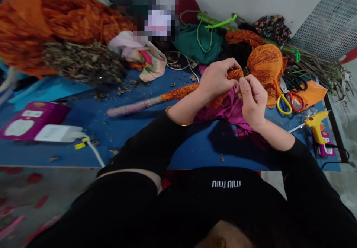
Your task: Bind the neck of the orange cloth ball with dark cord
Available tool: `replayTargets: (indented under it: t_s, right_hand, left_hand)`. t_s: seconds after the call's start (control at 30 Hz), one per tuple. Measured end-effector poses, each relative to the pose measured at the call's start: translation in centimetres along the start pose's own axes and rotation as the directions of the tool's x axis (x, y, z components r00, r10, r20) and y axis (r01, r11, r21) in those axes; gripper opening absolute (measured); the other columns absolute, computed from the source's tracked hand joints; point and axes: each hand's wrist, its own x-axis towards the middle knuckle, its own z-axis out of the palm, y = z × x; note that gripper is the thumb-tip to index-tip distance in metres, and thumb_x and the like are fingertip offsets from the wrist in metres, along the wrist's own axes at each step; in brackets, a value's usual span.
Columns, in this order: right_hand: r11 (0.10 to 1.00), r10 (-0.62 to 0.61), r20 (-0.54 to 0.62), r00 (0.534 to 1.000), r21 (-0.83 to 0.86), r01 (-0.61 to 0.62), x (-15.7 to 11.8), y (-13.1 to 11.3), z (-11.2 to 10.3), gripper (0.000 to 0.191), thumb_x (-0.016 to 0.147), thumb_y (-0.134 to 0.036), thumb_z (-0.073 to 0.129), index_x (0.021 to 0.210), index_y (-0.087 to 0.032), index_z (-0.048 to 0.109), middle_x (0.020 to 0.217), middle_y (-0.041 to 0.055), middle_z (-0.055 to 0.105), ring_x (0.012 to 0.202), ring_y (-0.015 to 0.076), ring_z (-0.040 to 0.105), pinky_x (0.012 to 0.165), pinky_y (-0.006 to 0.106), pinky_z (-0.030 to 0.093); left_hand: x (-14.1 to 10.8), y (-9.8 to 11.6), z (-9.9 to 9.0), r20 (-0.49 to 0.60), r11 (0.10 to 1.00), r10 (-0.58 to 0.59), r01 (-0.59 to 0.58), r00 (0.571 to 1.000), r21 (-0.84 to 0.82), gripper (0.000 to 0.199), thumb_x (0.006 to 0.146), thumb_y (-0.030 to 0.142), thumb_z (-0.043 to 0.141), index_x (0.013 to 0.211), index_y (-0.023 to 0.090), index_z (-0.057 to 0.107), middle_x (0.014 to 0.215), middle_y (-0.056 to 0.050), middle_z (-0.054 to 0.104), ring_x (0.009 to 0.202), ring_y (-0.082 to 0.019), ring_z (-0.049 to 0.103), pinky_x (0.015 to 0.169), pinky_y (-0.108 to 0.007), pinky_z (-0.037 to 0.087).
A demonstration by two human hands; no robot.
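Observation:
My left hand [213, 82] is closed around a stick [180, 91] wrapped in orange patterned cloth, just below its rounded head. That head is a ball [264, 62] covered in the same orange cloth, with a dark band at its neck. Close beside the left fingertips, my right hand [253, 101] is pinched shut; what lies between its fingers is too small to make out. Purple cloth [232, 108] lies bunched beneath both hands. The stick's other end is wrapped in greyish-purple material and points left across the blue table [192, 147].
Scissors [290, 101] and a yellow glue gun [318, 127] lie on the right, near thin twigs [320, 69]. Orange cloth [55, 21], dried plant matter [80, 62] and a purple box [33, 119] with a white charger [60, 133] are on the left. Green cloth [199, 43] lies behind.

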Motion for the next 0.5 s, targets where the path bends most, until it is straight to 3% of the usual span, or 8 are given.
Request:
replayTargets:
  t_s: [0.13, 0.3, 0.4, 0.5]
  right_hand:
    - [0.999, 0.007, 0.119, 0.993, -0.035, -0.003, 1.8, -0.8, -2.1, 0.054, 0.109, -0.074, 0.045, 0.083, -0.028, 0.059, 0.074, -0.0001, 0.057, 0.078, 0.0191, 0.066, 0.080, 0.038, 0.063]
    - [0.973, -0.109, 0.223, 0.969, -0.175, 0.150, 4.2, -2.1, -5.2, 0.051, 0.109, -0.069, 0.052, 0.080, -0.028, 0.065, 0.086, 0.0027, 0.072, 0.095, 0.0234, 0.072, 0.098, 0.046, 0.061]
    - [0.943, -0.120, 0.228, 0.966, -0.279, 0.183, 4.6, -2.2, -6.0, 0.049, 0.109, -0.068, 0.052, 0.082, -0.029, 0.067, 0.087, 0.0036, 0.074, 0.093, 0.0237, 0.071, 0.094, 0.043, 0.060]
    - [0.943, -0.076, 0.223, 0.972, -0.302, 0.143, 4.6, -1.8, -6.0, 0.050, 0.109, -0.070, 0.048, 0.086, -0.030, 0.067, 0.083, 0.0037, 0.073, 0.079, 0.0210, 0.068, 0.080, 0.038, 0.060]
  left_hand:
    - [0.1, -0.3, -0.4, 0.028, 0.999, 0.038, -0.037, 0.999, -0.040, 0.023, 0.084, 0.029, 0.067, 0.104, 0.023, 0.077, 0.103, -0.004, 0.086, 0.091, -0.022, 0.075, 0.081, -0.032, 0.057]
    - [0.2, -0.7, -0.6, 0.066, 0.997, 0.044, -0.040, 0.997, -0.061, 0.020, 0.081, 0.021, 0.070, 0.099, 0.023, 0.077, 0.107, -0.005, 0.086, 0.094, -0.024, 0.077, 0.086, -0.036, 0.058]
    - [0.2, -0.7, -0.5, 0.102, 0.997, 0.018, -0.010, 0.995, -0.082, 0.026, 0.077, 0.019, 0.072, 0.102, 0.022, 0.078, 0.108, -0.006, 0.085, 0.099, -0.027, 0.078, 0.089, -0.039, 0.059]
    - [0.1, -0.7, -0.4, 0.117, 0.997, -0.016, 0.024, 0.993, -0.070, 0.028, 0.074, 0.020, 0.074, 0.102, 0.021, 0.079, 0.103, -0.006, 0.084, 0.100, -0.029, 0.077, 0.091, -0.041, 0.059]
